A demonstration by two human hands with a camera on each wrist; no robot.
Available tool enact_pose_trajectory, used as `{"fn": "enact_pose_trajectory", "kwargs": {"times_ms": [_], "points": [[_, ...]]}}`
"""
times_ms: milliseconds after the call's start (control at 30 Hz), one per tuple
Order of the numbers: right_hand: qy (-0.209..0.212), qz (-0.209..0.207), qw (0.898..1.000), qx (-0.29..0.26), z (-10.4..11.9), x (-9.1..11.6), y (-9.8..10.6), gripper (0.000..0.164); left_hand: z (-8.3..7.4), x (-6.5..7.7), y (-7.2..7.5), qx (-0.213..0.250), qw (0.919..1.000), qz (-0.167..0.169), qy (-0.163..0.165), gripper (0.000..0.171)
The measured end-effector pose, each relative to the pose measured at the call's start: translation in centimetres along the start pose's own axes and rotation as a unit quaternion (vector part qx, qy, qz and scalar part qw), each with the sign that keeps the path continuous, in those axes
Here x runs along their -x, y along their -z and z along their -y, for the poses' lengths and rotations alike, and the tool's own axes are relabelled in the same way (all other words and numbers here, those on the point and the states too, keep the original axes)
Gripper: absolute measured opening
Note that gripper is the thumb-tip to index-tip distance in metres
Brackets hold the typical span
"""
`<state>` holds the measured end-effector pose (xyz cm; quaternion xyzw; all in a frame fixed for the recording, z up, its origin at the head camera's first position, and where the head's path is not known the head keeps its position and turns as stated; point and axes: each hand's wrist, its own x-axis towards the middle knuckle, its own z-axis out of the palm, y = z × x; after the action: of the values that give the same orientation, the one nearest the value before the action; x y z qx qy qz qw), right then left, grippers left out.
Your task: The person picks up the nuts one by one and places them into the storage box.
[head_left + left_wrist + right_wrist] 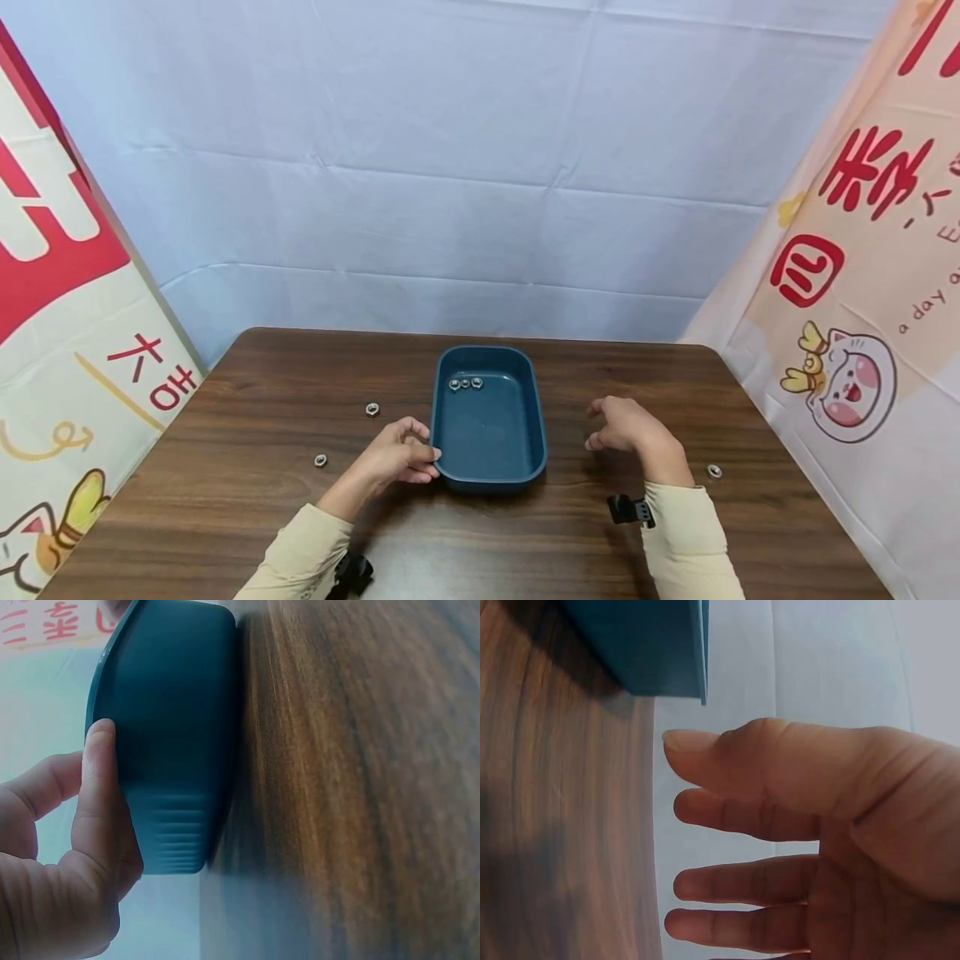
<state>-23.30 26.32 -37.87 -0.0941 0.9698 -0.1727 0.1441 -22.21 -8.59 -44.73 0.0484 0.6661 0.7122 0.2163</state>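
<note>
A dark blue rectangular tray [491,433] sits on the wooden table, with three metal hex nuts [465,384] in a row near its far left corner. At the tray's left side, my left hand [401,454] pinches the rim near the front corner. The left wrist view shows that hand [71,847] with a fingertip on the rim and the tray's outer wall [169,735] beside it. My right hand [626,429] hovers right of the tray, apart from it and holding nothing. Its fingers are extended and slightly spread in the right wrist view, near the tray's corner [660,660].
On the left part of the table [247,500] lie two more hex nuts, one farther back [372,409] and one nearer [320,460]. Another nut [715,472] lies right of the right forearm. A pale cloth [480,208] hangs behind the table, with printed cloths on both sides.
</note>
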Motion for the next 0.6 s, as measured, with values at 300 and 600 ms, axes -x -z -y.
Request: {"fn": "enact_pose_trajectory", "kwargs": {"times_ms": [300, 600], "points": [[-0.030, -0.001, 0.999, -0.023, -1.8, 0.8, -0.1, 0.049, 0.2, 0.0, 0.2, 0.004, 1.0000, -0.005, -0.002, 0.036], [-0.062, -0.003, 0.998, -0.021, -4.1, 2.1, 0.3, 0.051, 0.2, 0.0, 0.0, -0.001, 1.0000, 0.000, 0.001, 0.036]]}}
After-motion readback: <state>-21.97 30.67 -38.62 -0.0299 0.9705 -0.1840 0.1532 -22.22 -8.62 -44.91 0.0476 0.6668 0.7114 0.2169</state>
